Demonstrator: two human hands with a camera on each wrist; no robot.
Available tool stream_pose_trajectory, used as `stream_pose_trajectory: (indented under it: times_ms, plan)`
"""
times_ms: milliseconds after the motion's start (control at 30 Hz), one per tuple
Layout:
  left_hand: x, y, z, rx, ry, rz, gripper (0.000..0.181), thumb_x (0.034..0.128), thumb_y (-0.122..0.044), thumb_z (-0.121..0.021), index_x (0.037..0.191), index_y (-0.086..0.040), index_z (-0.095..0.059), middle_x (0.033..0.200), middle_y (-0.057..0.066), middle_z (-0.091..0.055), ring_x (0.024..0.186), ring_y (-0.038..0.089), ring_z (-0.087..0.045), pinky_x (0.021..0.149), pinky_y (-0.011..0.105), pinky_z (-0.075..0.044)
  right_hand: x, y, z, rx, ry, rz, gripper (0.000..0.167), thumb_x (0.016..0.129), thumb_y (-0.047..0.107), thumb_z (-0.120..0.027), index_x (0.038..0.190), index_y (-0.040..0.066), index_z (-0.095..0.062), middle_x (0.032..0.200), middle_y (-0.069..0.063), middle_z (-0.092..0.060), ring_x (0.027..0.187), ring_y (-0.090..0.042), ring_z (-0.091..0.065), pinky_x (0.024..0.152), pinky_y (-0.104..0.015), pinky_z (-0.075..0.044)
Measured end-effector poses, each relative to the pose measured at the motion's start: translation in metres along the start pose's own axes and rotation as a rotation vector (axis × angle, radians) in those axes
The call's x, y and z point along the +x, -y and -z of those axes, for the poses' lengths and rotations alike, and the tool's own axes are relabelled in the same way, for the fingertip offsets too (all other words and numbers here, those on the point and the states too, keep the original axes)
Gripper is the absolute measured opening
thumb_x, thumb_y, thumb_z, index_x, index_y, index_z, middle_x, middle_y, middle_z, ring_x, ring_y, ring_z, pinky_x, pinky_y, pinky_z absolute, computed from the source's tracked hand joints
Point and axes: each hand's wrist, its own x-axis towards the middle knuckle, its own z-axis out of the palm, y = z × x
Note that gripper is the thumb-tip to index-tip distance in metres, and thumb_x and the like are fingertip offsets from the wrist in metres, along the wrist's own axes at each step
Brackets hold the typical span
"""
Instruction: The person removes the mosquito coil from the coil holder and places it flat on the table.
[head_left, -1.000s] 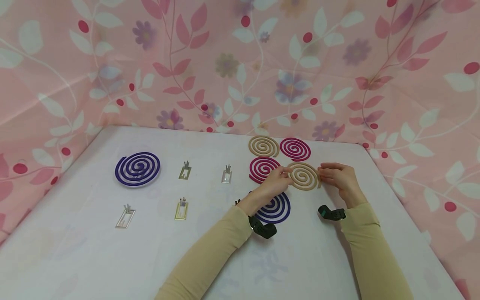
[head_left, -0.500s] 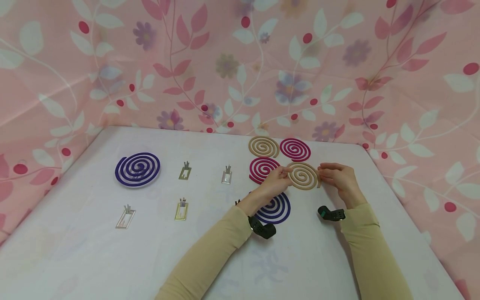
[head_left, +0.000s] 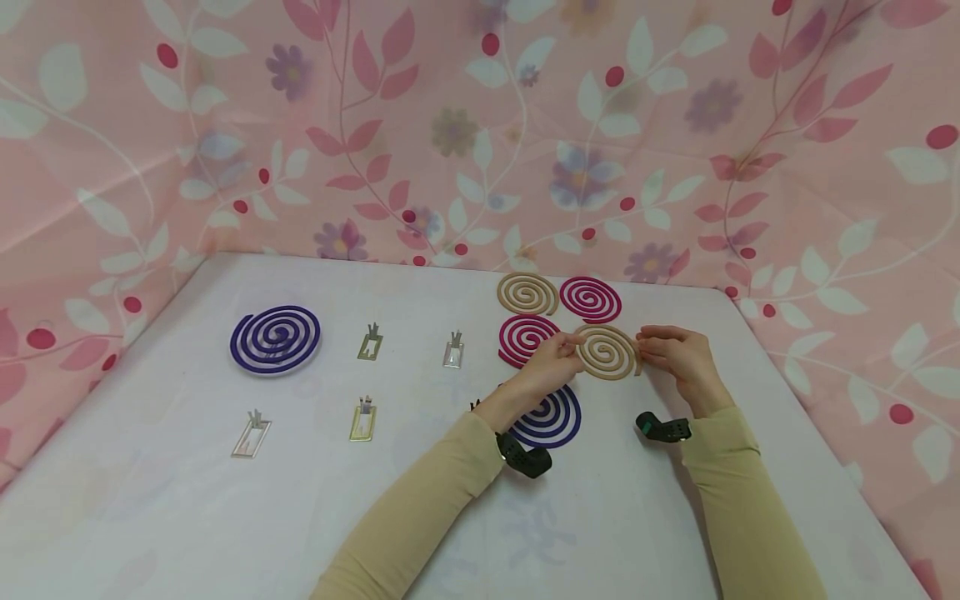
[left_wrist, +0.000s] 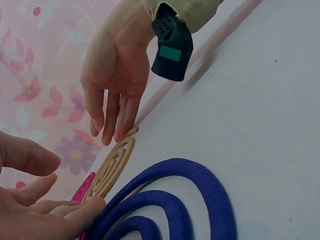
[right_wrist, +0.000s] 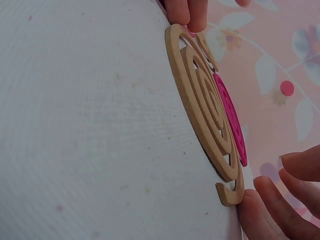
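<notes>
A tan mosquito coil [head_left: 606, 353] lies flat on the white table, with a hand at either side. My left hand [head_left: 551, 367] touches its left edge with the fingertips. In the left wrist view, the thumb of that hand stands apart from its fingers. My right hand [head_left: 682, 358] rests its extended fingers against the coil's right edge, near the loose outer end. The right wrist view shows fingers at both ends of the tan coil and the right thumb raised clear. A magenta coil [head_left: 525, 336] lies beside it, partly behind my left hand. A blue coil [head_left: 558, 421] lies below, partly covered by my left wrist.
Behind lie another tan coil [head_left: 528, 293] and a second magenta coil [head_left: 591, 298]. A separate blue coil [head_left: 275, 337] is at the far left. Several small metal coil stands [head_left: 363, 421] are spread between. A floral curtain [head_left: 450, 125] hangs behind the table.
The tan coil has shifted very slightly away from me. Both hands stay at its edges, almost still.
</notes>
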Motion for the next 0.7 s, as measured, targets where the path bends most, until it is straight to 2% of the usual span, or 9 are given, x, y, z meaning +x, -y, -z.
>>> stream_pose_trajectory:
  times_ms: [367, 533, 700]
  plan:
    - [0.0, 0.001, 0.0, -0.025, 0.013, -0.003, 0.045, 0.0963, -0.002, -0.053, 0.141, 0.002, -0.047, 0.156, 0.022, -0.038, 0.145, 0.029, -0.039, 0.114, 0.044, -0.04, 0.0, 0.001, -0.001, -0.01, -0.006, -0.011, 0.051, 0.098, 0.009, -0.061, 0.142, -0.012, -0.045, 0.091, 0.01, -0.067, 0.085, -0.001, -0.07, 0.087, -0.021, -0.056]
    - [-0.003, -0.009, 0.004, 0.044, 0.002, -0.035, 0.046, 0.0957, -0.002, -0.054, 0.142, -0.001, -0.048, 0.156, 0.019, -0.04, 0.145, 0.032, -0.037, 0.114, 0.044, -0.04, -0.003, 0.006, -0.001, 0.045, -0.017, 0.035, 0.05, 0.097, 0.006, -0.062, 0.14, -0.013, -0.046, 0.09, 0.011, -0.069, 0.086, -0.002, -0.07, 0.086, -0.021, -0.057]
    - [-0.006, -0.024, 0.011, 0.095, -0.021, -0.074, 0.048, 0.0933, -0.004, -0.058, 0.14, -0.008, -0.052, 0.157, 0.013, -0.041, 0.142, 0.033, -0.043, 0.109, 0.041, -0.046, -0.009, 0.017, -0.003, 0.124, -0.033, 0.091, 0.043, 0.097, 0.007, -0.063, 0.135, -0.008, -0.051, 0.099, 0.008, -0.068, 0.091, -0.001, -0.067, 0.088, -0.02, -0.054]
